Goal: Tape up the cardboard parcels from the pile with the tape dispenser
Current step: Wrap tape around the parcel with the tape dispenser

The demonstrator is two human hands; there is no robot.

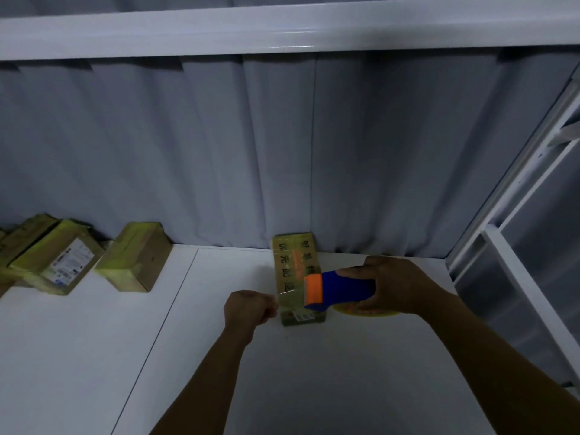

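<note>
A long cardboard parcel (pixel 292 262) with yellow tape and printed characters lies on the white table (pixel 314 372), its far end at the grey curtain. My right hand (pixel 395 287) grips a blue tape dispenser (pixel 342 290) with an orange front end, held over the parcel's near half. A clear strip of tape runs from the dispenser leftward to my left hand (pixel 251 309), whose curled fingers pinch its end just left of the parcel. A yellow tape roll (pixel 367 310) shows partly under my right hand.
A pile of taped cardboard parcels (pixel 53 255) lies at the far left of the table, with one separate box (pixel 135 255) beside it. A grey curtain hangs behind. White shelf rails (pixel 518 246) stand at the right, and a white beam runs overhead.
</note>
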